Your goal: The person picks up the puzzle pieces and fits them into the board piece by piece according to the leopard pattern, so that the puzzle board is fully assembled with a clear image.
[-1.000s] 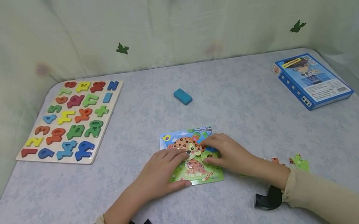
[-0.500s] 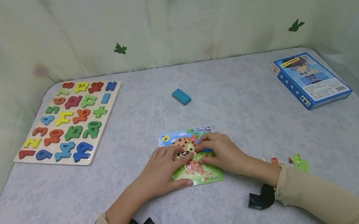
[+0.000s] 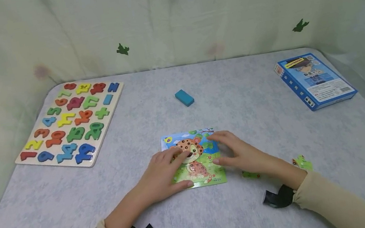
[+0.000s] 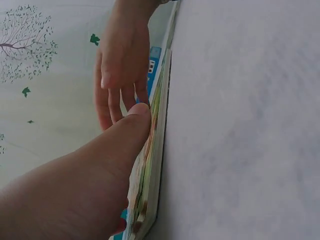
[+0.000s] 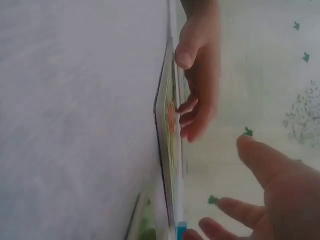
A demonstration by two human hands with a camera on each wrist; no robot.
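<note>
A jigsaw puzzle (image 3: 199, 172) of a spotted leopard cub lies flat in the middle of the table, a blue sky above and green grass below. My left hand (image 3: 160, 175) rests on its left part, fingers over the cub's face and thumb at the near edge. Loosely spread, the fingers of my right hand (image 3: 242, 153) hover at the puzzle's right edge and hold nothing. In the right wrist view that hand stands apart from the board's surface. A green loose piece (image 3: 250, 174) lies by the right wrist, and another green piece (image 3: 302, 162) lies farther right.
At the back left lies a wooden board (image 3: 93, 154) with colourful number shapes. A blue block (image 3: 184, 97) sits behind the puzzle. Toward the right edge is a blue picture box (image 3: 317, 80). Leaf-printed cloth (image 3: 167, 20) hangs behind the table.
My right hand has drawn back to the right and its fingers have spread, uncovering the puzzle's right side. An orange loose piece is now hidden behind the right forearm. My left hand has barely shifted.
</note>
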